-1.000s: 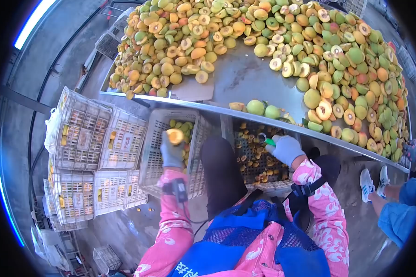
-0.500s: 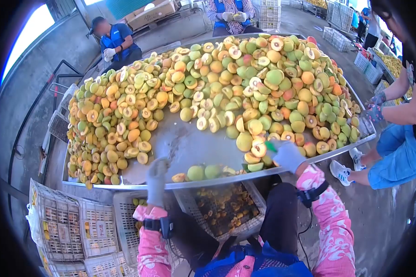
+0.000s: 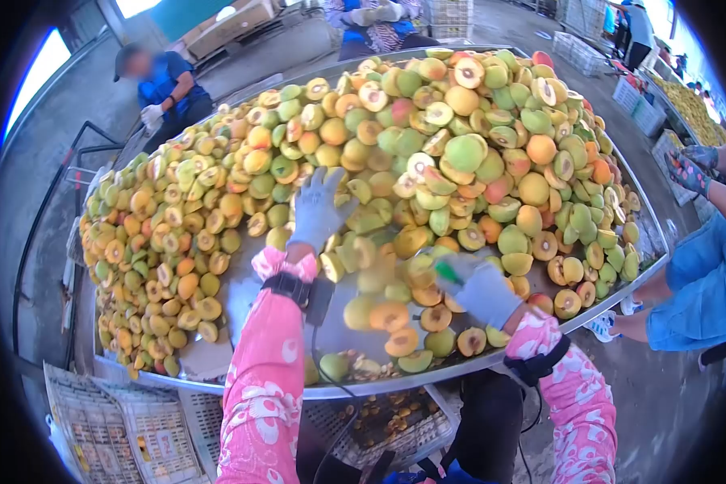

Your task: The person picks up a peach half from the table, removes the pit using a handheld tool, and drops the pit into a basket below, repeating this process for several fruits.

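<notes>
My left hand, in a grey glove, reaches over the table with its fingers spread against the heap of peach halves. My right hand, gloved too, is closed around a green-handled tool, whose far end is blurred. Yellow, green and reddish fruit lies around both hands, much of it cut with the pit showing. Between my hands several pieces are smeared by motion. A green peach and small scraps lie by the near rim of the metal table.
Plastic crates stand at the lower left, and another crate with fruit pieces is below the table edge. A person in blue sits at the far left, another sits opposite, and a person in blue shorts stands at the right.
My left hand has moved from the near edge forward into the heap. My right hand has shifted slightly left with the tool. Peach pieces have come down toward the near rim, and the view has shifted.
</notes>
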`<action>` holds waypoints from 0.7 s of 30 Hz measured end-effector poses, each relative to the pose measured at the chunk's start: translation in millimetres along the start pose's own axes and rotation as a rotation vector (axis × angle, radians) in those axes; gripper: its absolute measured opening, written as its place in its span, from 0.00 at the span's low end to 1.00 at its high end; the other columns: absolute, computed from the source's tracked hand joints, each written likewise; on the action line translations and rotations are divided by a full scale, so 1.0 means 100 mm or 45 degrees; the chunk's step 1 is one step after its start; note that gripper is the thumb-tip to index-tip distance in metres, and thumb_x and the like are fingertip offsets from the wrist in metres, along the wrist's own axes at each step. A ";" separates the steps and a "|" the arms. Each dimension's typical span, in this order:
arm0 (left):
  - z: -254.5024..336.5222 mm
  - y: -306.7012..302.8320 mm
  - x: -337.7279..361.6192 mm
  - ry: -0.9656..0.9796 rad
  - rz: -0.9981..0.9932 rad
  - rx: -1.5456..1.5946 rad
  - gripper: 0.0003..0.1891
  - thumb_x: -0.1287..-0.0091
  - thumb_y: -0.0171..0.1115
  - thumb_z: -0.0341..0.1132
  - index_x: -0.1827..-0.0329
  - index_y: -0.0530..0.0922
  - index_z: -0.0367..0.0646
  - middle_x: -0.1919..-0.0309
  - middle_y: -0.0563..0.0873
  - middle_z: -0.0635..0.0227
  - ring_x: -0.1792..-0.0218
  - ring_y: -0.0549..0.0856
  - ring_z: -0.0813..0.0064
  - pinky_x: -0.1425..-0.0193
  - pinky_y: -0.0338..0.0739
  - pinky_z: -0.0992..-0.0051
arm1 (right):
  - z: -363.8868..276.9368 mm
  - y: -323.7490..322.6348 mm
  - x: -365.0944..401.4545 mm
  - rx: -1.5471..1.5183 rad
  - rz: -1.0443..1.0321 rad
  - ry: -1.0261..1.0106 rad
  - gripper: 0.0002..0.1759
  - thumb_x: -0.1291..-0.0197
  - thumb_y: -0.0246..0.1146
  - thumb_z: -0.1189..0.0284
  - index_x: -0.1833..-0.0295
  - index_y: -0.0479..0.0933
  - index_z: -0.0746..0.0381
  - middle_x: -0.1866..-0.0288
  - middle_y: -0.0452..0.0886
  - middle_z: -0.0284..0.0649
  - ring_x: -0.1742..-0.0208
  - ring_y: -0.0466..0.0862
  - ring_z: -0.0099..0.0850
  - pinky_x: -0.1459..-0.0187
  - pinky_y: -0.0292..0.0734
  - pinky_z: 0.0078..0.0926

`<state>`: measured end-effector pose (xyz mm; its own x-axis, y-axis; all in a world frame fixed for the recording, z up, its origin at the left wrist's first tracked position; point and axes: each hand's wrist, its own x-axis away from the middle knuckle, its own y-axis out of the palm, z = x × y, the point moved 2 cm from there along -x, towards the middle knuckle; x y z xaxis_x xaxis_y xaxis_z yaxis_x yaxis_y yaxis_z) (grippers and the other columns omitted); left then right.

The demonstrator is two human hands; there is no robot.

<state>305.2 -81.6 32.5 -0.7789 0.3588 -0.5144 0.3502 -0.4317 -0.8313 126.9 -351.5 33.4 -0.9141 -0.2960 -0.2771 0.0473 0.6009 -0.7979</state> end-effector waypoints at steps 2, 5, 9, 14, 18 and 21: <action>0.11 0.08 -0.27 -0.192 -0.276 -0.200 0.31 0.43 0.66 0.52 0.37 0.74 0.50 0.37 0.72 0.49 0.36 0.71 0.46 0.35 0.69 0.55 | 0.46 -0.13 -0.07 -0.102 0.270 0.003 0.17 0.42 0.63 0.64 0.49 0.76 0.59 0.61 0.81 0.48 0.60 0.81 0.48 0.59 0.76 0.43; 0.10 0.26 -0.35 -0.287 -0.422 -0.190 0.34 0.47 0.68 0.56 0.37 0.75 0.53 0.34 0.69 0.50 0.36 0.70 0.46 0.34 0.68 0.57 | 0.58 -0.59 -0.33 0.097 0.451 0.157 0.16 0.42 0.64 0.66 0.48 0.76 0.56 0.60 0.80 0.46 0.61 0.80 0.49 0.60 0.76 0.44; 0.10 0.19 -0.17 -0.453 -0.603 -0.182 0.36 0.51 0.70 0.59 0.39 0.76 0.56 0.32 0.65 0.45 0.36 0.70 0.42 0.33 0.69 0.56 | 0.84 -0.48 -0.68 0.189 0.688 0.030 0.17 0.41 0.63 0.66 0.46 0.76 0.55 0.54 0.77 0.46 0.56 0.78 0.49 0.56 0.75 0.42; 0.23 -0.04 0.45 -0.361 -0.434 -0.107 0.33 0.53 0.74 0.52 0.42 0.77 0.54 0.33 0.62 0.44 0.38 0.71 0.40 0.36 0.71 0.54 | 0.49 0.33 -0.32 0.424 0.308 -0.082 0.18 0.42 0.62 0.62 0.46 0.76 0.50 0.48 0.77 0.41 0.46 0.76 0.42 0.47 0.74 0.39; 0.21 -0.19 1.00 -0.370 -0.399 -0.055 0.29 0.48 0.72 0.47 0.42 0.77 0.50 0.33 0.64 0.46 0.41 0.75 0.45 0.37 0.72 0.58 | 0.24 0.64 -0.20 0.113 0.018 -0.042 0.21 0.44 0.63 0.62 0.44 0.75 0.48 0.44 0.76 0.38 0.40 0.74 0.40 0.45 0.73 0.38; 0.23 -0.40 1.45 -0.526 -0.487 0.207 0.28 0.48 0.72 0.47 0.44 0.78 0.48 0.34 0.67 0.47 0.39 0.74 0.46 0.36 0.70 0.58 | -0.13 0.61 -0.13 0.219 -0.210 -0.193 0.19 0.43 0.62 0.62 0.44 0.76 0.48 0.44 0.77 0.37 0.40 0.75 0.40 0.44 0.73 0.38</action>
<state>166.6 -31.2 -4.0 -0.9839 0.1756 -0.0322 -0.0546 -0.4680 -0.8820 136.5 -301.6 -4.6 -0.8450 -0.4950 -0.2023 -0.0179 0.4043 -0.9144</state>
